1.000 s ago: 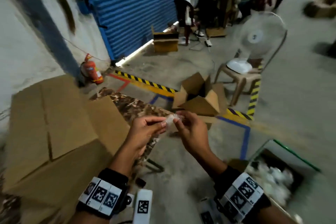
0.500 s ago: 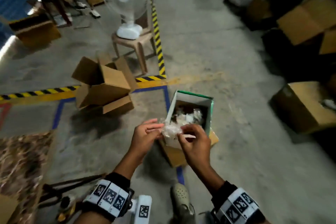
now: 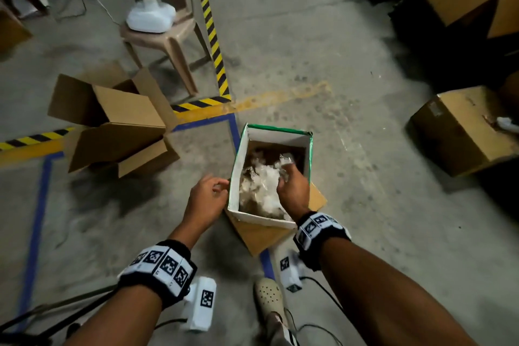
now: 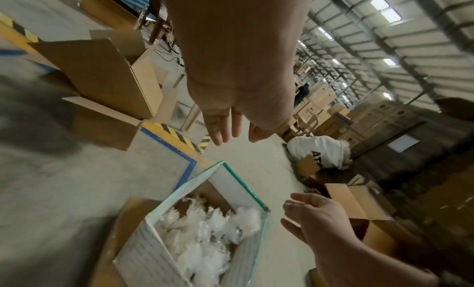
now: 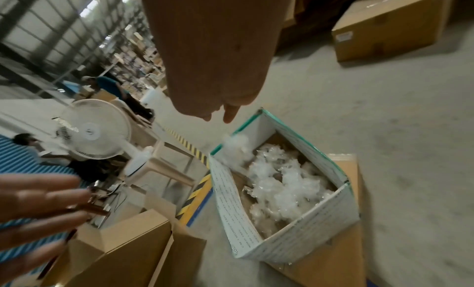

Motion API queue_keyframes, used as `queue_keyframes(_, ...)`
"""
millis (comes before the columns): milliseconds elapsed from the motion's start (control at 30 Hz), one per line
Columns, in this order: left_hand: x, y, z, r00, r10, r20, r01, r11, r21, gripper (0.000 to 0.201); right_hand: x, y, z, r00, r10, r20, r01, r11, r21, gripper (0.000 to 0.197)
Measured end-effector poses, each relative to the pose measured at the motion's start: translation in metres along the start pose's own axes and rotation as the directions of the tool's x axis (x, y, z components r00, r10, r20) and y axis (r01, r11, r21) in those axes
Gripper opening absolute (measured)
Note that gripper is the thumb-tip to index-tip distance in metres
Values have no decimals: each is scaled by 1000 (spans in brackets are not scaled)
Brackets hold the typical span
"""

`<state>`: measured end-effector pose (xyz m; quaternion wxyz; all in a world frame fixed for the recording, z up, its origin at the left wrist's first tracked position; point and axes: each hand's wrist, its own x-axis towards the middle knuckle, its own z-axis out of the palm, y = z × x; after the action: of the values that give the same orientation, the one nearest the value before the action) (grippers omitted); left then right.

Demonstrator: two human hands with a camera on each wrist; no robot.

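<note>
A white box with a green rim [image 3: 278, 129] stands on the floor, partly filled with crumpled clear plastic wrappers [image 3: 261, 185]. My right hand [image 3: 292, 185] hovers over the box's near right part, fingers pointing down and holding nothing. In the right wrist view a blurred plastic wad [image 5: 234, 145] hangs in the air just under the fingertips [image 5: 228, 115], above the box [image 5: 307, 149]. My left hand [image 3: 209, 194] is beside the box's left wall, fingers relaxed and empty. The left wrist view shows both hands, the left hand [image 4: 225, 129] and the right hand [image 4: 307, 210], over the box [image 4: 241, 182].
The box sits on a flat brown cardboard piece [image 3: 258, 236]. An open brown carton [image 3: 112, 126] lies to the left, a fan [image 3: 150, 17] on a plastic stool [image 3: 171, 45] behind it. A closed carton [image 3: 460, 132] stands right. My foot [image 3: 268, 298] is just behind the box.
My view swung from the cardboard-covered table to the floor box. Both hands pinched a plastic wrapper before; now they are apart and empty, with the wad dropping over the box.
</note>
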<state>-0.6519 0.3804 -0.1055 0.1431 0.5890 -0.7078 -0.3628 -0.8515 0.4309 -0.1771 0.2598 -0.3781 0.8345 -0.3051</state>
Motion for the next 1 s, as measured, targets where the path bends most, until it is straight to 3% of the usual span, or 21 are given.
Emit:
queue_keyframes(167, 7, -25, -2, 999, 33, 17, -35, 989, 141, 32, 9, -7, 17, 996, -49, 72, 55, 996, -73, 35)
queue_keyframes(333, -19, -28, -34, 998, 56, -2, -54, 975, 217, 48, -36, -41, 11, 956, -260, 133, 268, 962, -48, 38)
queue_keyframes(467, -61, -34, -85, 990, 96, -98, -73, 973, 217, 52, -91, -92, 5, 909, -381, 170, 383, 924, 28, 44)
queue_keyframes(600, -121, -57, -152, 947, 128, -296, -63, 973, 221, 47, -162, -160, 5, 808, -561, 181, 543, 828, 143, 33)
queue_keyframes(800, -242, -108, -268, 805, 84, -587, 71, 969, 236, 46, -281, -265, 42, 606, -764, 222, 653, 637, 410, 33)
queue_keyframes(933, -339, -150, -338, 660, 38, -750, 208, 951, 231, 41, -361, -326, 74, 448, -857, 256, 697, 514, 500, 32)
queue_keyframes(1000, -391, -171, -366, 566, 19, -824, 267, 942, 205, 39, -401, -352, 91, 364, -897, 251, 694, 440, 569, 30)
